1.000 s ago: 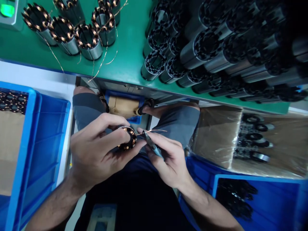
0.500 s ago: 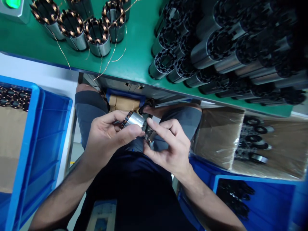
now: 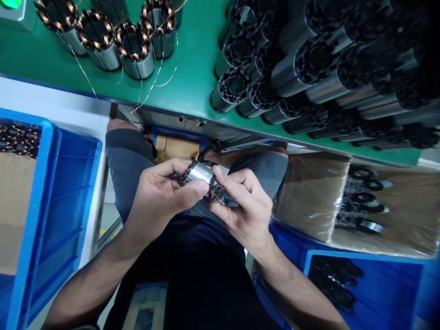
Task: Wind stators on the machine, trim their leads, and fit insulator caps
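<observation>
My left hand is closed around a motor stator, a silvery cylinder with copper windings at its left end. Its thumb presses on the near side of the metal shell. At the stator's right end, my right hand pinches a small shiny metal object between forefinger and thumb. That object is blurred and partly covered by the fingers, so its kind cannot be made out. Both hands are held close together above my lap.
Wound stators with loose copper wire ends stand on the green bench. Rows of unwound stators fill its right side. A blue crate is at left; a plastic-lined box and blue bin at right.
My left hand and the stator have shifted slightly to the right, closer to my right hand. The metal object in the right fingers has turned.
</observation>
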`<move>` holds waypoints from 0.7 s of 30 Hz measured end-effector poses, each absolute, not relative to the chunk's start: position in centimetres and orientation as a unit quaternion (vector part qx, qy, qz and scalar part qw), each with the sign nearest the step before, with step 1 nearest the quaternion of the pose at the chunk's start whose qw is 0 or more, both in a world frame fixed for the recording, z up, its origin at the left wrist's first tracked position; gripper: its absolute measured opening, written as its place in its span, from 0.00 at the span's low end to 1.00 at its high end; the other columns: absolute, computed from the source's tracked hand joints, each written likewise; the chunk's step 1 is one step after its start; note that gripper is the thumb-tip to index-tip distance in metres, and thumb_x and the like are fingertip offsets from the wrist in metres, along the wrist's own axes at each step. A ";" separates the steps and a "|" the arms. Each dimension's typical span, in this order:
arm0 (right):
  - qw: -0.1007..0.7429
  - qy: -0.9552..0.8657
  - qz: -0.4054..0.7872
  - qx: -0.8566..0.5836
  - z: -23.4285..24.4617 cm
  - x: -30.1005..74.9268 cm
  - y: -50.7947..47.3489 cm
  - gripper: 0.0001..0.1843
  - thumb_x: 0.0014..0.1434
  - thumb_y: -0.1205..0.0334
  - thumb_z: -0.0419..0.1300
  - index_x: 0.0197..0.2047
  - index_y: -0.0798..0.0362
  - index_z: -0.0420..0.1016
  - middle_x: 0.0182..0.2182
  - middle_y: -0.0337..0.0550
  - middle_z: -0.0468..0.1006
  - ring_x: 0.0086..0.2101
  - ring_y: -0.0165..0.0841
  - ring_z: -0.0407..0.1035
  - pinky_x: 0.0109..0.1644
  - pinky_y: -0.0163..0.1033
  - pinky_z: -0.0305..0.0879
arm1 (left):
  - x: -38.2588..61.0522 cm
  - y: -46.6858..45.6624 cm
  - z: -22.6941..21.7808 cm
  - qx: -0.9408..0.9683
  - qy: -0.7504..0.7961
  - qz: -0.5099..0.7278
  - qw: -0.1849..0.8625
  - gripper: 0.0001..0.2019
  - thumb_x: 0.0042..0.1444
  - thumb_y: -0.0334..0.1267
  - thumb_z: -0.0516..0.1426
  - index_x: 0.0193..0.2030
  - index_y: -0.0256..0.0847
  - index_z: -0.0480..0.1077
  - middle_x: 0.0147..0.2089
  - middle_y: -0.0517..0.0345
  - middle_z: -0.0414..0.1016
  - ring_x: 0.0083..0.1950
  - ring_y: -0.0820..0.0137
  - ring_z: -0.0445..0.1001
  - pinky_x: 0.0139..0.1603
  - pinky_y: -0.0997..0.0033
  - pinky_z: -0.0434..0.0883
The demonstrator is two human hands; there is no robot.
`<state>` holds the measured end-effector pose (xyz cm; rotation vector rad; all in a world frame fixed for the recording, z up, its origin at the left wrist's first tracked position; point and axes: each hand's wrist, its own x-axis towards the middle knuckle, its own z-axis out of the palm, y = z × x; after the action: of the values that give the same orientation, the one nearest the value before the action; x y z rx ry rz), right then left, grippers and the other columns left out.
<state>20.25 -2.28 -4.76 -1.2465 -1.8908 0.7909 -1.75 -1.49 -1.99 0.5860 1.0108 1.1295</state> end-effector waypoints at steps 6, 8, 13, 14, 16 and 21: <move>0.266 -0.725 0.428 -0.469 -5.9 20.9 -0.7 0.31 0.80 0.59 0.69 0.82 0.44 0.83 0.39 0.40 0.81 0.36 0.36 0.76 0.44 0.41 0.82 | -2.3 -1.8 -3.1 0.232 0.570 0.512 0.600 0.16 0.63 0.49 0.81 0.39 0.42 0.84 0.39 0.57 0.88 0.39 0.69 0.88 0.42 0.74 0.86; 0.194 -0.724 0.440 -0.495 -7.2 21.9 -0.3 0.36 0.79 0.57 0.66 0.86 0.48 0.78 0.47 0.46 0.89 0.40 0.39 0.83 0.49 0.44 0.85 | -5.1 -2.6 -2.8 0.226 0.617 0.500 0.564 0.20 0.61 0.55 0.81 0.41 0.42 0.84 0.41 0.55 0.88 0.42 0.64 0.92 0.42 0.72 0.88; 0.103 -0.746 0.388 -0.531 -12.7 24.7 -0.6 0.56 0.73 0.42 0.71 0.96 0.49 0.58 0.81 0.68 0.78 0.73 0.67 0.82 0.70 0.68 0.85 | -19.6 -6.5 0.8 0.300 0.753 0.500 0.304 0.21 0.56 0.56 0.80 0.44 0.47 0.82 0.47 0.56 0.90 0.49 0.57 0.93 0.54 0.60 0.91; 0.088 -0.745 0.393 -0.532 -13.8 24.9 -0.8 0.55 0.76 0.43 0.70 0.96 0.46 0.56 0.82 0.68 0.77 0.75 0.68 0.80 0.71 0.69 0.85 | -23.1 -7.2 1.8 0.321 0.798 0.460 0.220 0.20 0.59 0.55 0.79 0.46 0.48 0.82 0.51 0.56 0.90 0.53 0.57 0.93 0.60 0.57 0.90; 0.071 -0.742 0.412 -0.525 -15.3 24.9 -1.1 0.52 0.79 0.44 0.66 0.97 0.46 0.54 0.80 0.73 0.78 0.67 0.67 0.86 0.65 0.68 0.87 | -29.6 -8.2 3.2 0.357 0.876 0.317 0.068 0.22 0.59 0.57 0.76 0.50 0.46 0.82 0.63 0.49 0.90 0.62 0.51 0.90 0.71 0.48 0.86; 0.064 -0.740 0.435 -0.509 -17.0 23.2 -1.0 0.47 0.80 0.40 0.64 0.95 0.36 0.60 0.74 0.70 0.83 0.63 0.67 0.89 0.55 0.66 0.88 | -39.2 -7.4 2.0 0.361 0.917 0.161 0.053 0.20 0.56 0.56 0.73 0.43 0.41 0.82 0.52 0.41 0.91 0.53 0.48 0.88 0.71 0.37 0.82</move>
<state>23.23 -1.00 -17.03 -1.5362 -2.2360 1.3140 -39.18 -7.42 2.03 1.0971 2.7871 0.4900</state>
